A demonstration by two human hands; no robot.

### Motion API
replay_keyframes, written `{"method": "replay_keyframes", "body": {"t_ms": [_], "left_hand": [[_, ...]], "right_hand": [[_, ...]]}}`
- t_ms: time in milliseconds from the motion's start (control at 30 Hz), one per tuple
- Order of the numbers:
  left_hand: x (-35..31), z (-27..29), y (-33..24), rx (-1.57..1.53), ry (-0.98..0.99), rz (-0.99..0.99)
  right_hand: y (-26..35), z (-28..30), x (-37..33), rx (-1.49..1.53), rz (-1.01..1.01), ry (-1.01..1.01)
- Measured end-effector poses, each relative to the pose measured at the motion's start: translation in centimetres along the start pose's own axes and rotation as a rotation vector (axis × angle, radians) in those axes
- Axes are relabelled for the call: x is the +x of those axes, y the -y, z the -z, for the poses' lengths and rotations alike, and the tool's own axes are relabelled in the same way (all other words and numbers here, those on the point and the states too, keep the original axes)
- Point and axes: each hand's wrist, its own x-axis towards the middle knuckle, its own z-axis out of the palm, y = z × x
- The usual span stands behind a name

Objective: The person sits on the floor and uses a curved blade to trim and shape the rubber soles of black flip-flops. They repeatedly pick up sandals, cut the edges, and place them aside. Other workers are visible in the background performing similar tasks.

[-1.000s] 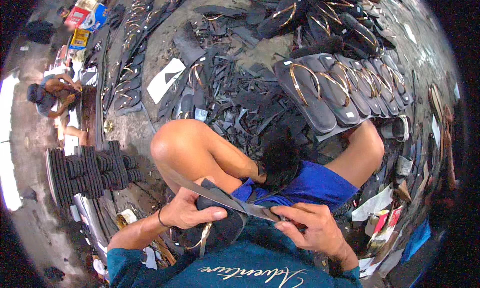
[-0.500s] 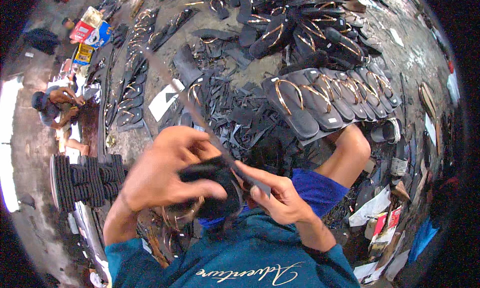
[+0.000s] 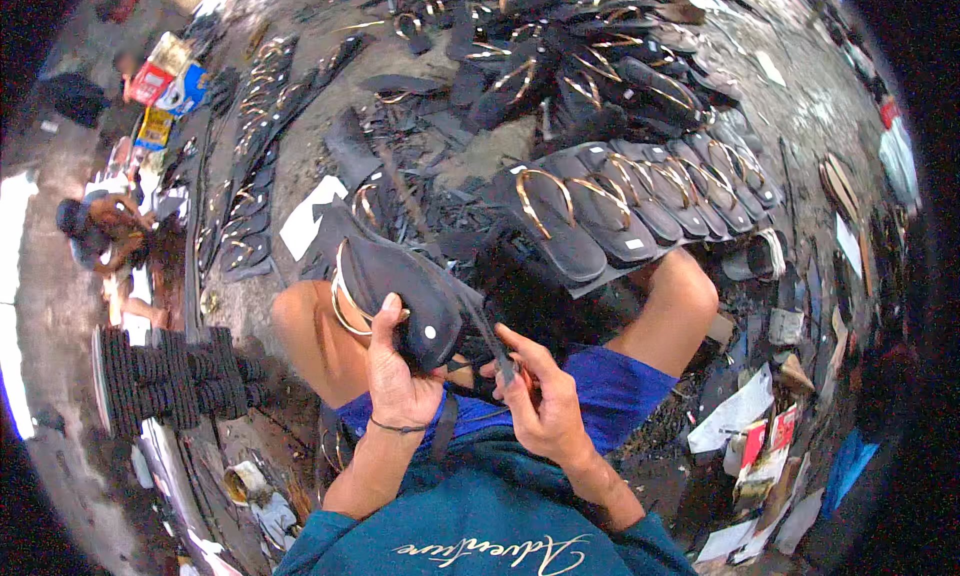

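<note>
My left hand (image 3: 402,386) grips the heel end of a black sandal (image 3: 415,291) with a gold strap, its thumb on the upper face beside a white round spot. The sandal is tilted above my lap, its far end pointing up and left. My right hand (image 3: 545,401) is closed round the near end of a long, narrow dark blade (image 3: 492,338). The blade runs away along the sandal's right edge, and its far part is blurred. Whether it touches the sole I cannot tell.
A row of black sandals with gold straps (image 3: 560,226) lies on a sheet by my right knee. Beyond is a heap of similar sandals (image 3: 590,66). More line the left (image 3: 250,201), near stacked dark soles (image 3: 180,376). Another person (image 3: 110,226) sits far left.
My left hand, spread and blurred before, now holds the sandal up with its upper face and gold strap in view. My right hand has stayed near the same place, still on the blade.
</note>
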Motion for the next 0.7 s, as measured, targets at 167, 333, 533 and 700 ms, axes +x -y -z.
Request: {"method": "replay_keyframes", "body": {"t_ms": [167, 333, 533, 700], "left_hand": [[-0.2, 1.3, 0.7, 0.045, -0.150, -0.028], [-1.3, 7.2, 1.3, 0.166, -0.159, 0.035], [-3.1, 10.0, 1.3, 0.233, -0.082, 0.054], [-4.7, 10.2, 1.7, 0.169, -0.058, 0.086]], "right_hand": [[-1.5, 3.2, -8.4, -0.403, -0.111, -0.051], [-1.3, 1.6, -7.6, -0.443, -0.094, -0.059], [-1.5, -1.8, -2.3, -0.306, -0.135, 0.063], [-3.6, -4.6, 2.0, -0.030, -0.007, 0.052]]}}
